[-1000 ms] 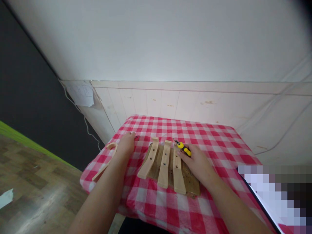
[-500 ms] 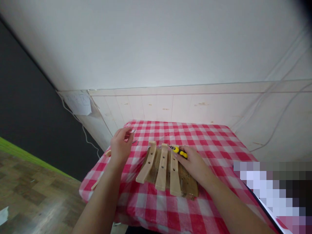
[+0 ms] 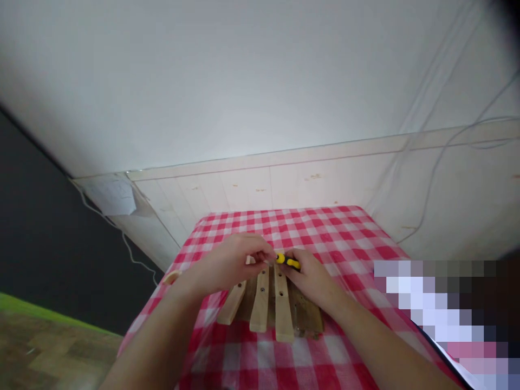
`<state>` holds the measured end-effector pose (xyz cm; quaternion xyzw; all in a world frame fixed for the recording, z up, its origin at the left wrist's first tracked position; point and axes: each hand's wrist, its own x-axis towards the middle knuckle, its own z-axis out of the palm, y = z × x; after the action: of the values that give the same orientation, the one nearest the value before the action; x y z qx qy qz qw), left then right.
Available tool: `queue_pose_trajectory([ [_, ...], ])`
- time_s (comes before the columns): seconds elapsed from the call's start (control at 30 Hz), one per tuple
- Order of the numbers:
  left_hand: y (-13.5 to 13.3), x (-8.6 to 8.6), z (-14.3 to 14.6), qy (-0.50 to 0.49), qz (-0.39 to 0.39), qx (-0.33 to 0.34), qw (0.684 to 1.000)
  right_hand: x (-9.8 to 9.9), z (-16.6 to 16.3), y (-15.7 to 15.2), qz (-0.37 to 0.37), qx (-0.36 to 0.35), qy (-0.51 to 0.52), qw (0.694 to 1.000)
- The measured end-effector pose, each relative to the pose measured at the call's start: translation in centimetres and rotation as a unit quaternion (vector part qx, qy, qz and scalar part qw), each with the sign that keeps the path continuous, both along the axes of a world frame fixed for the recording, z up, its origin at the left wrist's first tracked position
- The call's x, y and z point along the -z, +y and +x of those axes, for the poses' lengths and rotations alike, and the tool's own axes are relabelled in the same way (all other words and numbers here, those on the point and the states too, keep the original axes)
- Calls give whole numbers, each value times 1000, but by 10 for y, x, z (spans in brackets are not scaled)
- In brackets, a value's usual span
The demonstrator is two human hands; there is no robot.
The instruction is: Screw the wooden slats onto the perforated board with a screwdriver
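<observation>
My right hand (image 3: 311, 273) is closed around a yellow-and-black screwdriver (image 3: 288, 262), its tip pointing left. At that tip my left hand (image 3: 246, 257) is pinched; the small screw in its fingers is mostly hidden now. Below both hands, three pale wooden strips lie side by side: a left strip (image 3: 232, 306), a middle strip (image 3: 259, 309) and a right strip (image 3: 284, 314). Each has dark holes along it, and their far ends are partly covered by my hands. Under them sits a brown wooden board (image 3: 311, 314), bare on its right side.
A red-and-white checked cloth (image 3: 325, 227) covers the table. A curved pale wooden piece (image 3: 172, 277) lies by the left edge, near my left forearm. The white wall (image 3: 252, 189) borders the table's far side, and a cable (image 3: 430, 189) hangs at right.
My left hand has moved right, from the table's left side to the screwdriver's tip, with the screw in its fingers. The right hand still holds the screwdriver. The camera view has shifted and tilted.
</observation>
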<state>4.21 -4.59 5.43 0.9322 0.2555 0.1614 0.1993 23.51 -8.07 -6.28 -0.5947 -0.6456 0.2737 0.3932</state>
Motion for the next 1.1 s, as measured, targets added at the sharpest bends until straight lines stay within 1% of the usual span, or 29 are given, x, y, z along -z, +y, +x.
queue_pose_trajectory([
  [0.07,3,-11,9,64,29,23,997,0,0,0,2,6,14,1000],
  [0.13,4,-24,15,80,61,35,994,-1,0,0,5,14,28,1000],
  [0.2,5,-38,16,45,68,53,995,-2,0,1,8,18,40,999],
  [0.27,6,-49,14,-8,39,72,997,-3,-1,1,9,19,50,999],
  [0.3,8,-52,11,-28,19,77,996,-3,-2,1,9,20,55,998],
  [0.37,12,-55,6,-55,-9,67,996,-2,-2,2,9,25,65,998],
  [0.43,19,-52,3,-65,-21,36,997,-2,-1,1,23,51,78,995],
  [0.5,25,-46,3,-56,-42,7,998,-3,2,-1,55,100,95,989],
  [0.57,29,-38,8,-35,-85,-3,996,-5,6,-5,83,145,110,980],
  [0.6,31,-34,11,-30,-109,-6,994,-6,8,-7,90,155,117,977],
  [0.63,32,-28,15,-25,-128,-12,991,-7,9,-9,89,154,130,975],
  [0.7,35,-17,25,-35,-156,-22,987,-8,9,-13,68,121,173,975],
  [0.8,37,1,39,-19,-172,-26,985,-7,2,-17,7,51,251,967],
  [0.87,38,9,45,4,-177,-30,984,-7,-2,-19,-22,30,268,963],
  [0.93,38,13,49,13,-190,-28,981,-8,-5,-21,-33,26,270,962],
  [1.0,36,13,51,4,-199,-28,980,-10,-5,-22,-30,21,276,961],
  [1.1,31,11,53,-9,-172,-32,984,-12,-1,-24,-21,-5,317,948],
])
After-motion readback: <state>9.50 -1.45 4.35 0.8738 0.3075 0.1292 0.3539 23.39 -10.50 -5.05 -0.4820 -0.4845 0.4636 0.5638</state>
